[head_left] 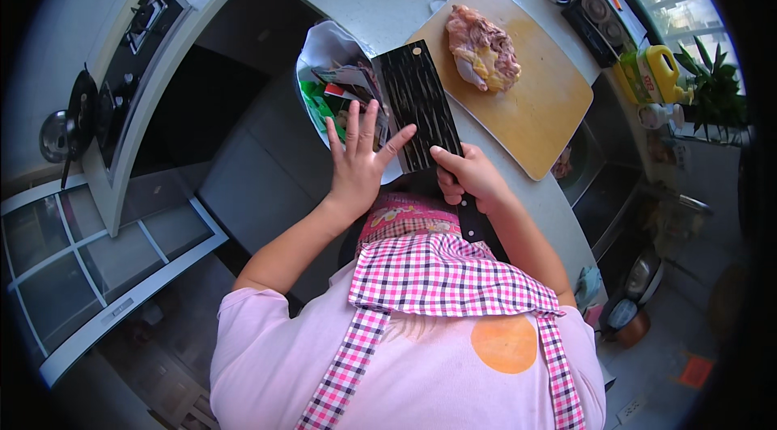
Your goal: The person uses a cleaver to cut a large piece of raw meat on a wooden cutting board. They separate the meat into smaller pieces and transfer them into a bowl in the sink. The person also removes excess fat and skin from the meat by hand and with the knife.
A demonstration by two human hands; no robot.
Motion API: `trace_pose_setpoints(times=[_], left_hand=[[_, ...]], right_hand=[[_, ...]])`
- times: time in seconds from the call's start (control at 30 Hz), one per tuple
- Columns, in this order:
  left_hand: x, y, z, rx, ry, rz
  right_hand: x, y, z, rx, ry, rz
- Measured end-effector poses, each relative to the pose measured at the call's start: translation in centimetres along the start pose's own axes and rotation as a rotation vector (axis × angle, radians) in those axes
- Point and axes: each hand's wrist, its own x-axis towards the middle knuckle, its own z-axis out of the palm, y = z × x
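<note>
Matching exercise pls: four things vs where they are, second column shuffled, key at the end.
Things:
1. Black rectangular cleaver
2. Pinkish piece of raw meat
3. Yellow plastic jug
4. White open-topped container

Places:
A. Near the bright window
B. Gripped in the bare right hand
C. Partly behind the spread bare left hand
D. On the tan rectangular cutting board

Pairs: 1-B; 2-D; 3-A; 4-C

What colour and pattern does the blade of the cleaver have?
The cleaver blade is black with short, pale streaks, best seen in the head view.
</note>
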Motion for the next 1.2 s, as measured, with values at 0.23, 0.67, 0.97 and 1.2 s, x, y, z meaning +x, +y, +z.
trace_pose_setpoints(times=[0.23, 0.67, 0.97, 1.2], left_hand=[[1.4, -2.3, 1.3, -0.014, -0.004, -0.18], [2.4, -7.8, 1.0, -2.267, -0.403, -0.756], [1.2, -7.6, -0.9, -2.22, -0.442, -0.701], [1.2, -6.4, 0.2, -1.399, -0.312, -0.3]], right_hand=[[-1.0, 0.8, -0.7, -0.098, -0.022, 0.007], [0.4, 2.9, -1.7, -0.422, -0.057, -0.143], [3.1, 4.5, -3.0, -0.43, 0.073, -0.122], [1.3, 3.2, -2.0, -0.449, -0.087, -0.078]])
